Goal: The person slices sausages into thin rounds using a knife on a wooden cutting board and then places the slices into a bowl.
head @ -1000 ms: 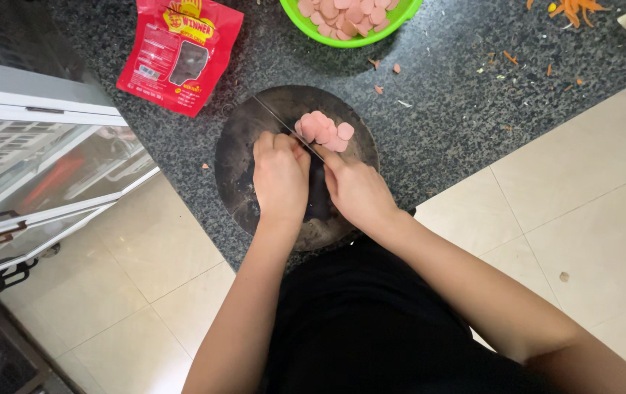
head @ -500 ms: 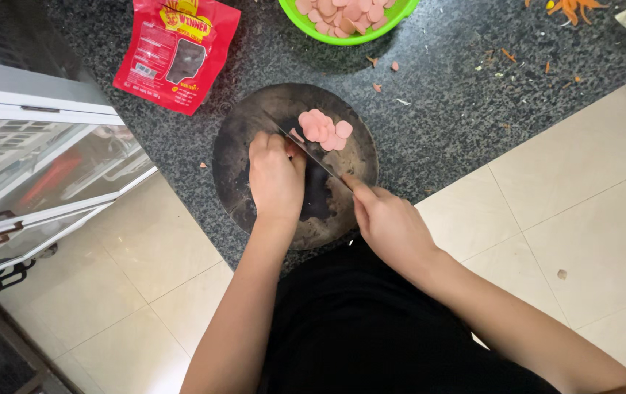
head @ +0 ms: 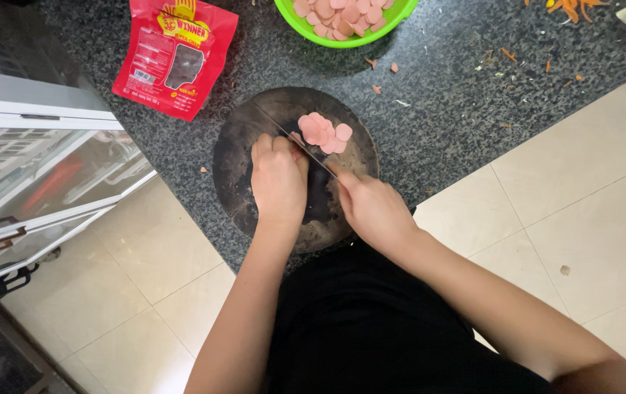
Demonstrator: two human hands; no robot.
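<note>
Gripping knife (head: 294, 138), right hand (head: 371, 208) moved back toward left hand (head: 278, 179).

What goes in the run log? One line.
left hand: steadying food | right hand: long knife | round dark board: pink slices

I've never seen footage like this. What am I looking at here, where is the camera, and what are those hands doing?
There is no machine here: a person wears a camera on the head, so you look straight down at their own two bare hands. They stand at a dark speckled counter. On it lies a round dark cutting board with a small heap of pink sausage slices. The right hand grips a knife, its blade slanting across the board. The left hand presses down on the board beside the blade; what it holds is hidden. Above sit a green bowl with more slices and a red packet.
</note>
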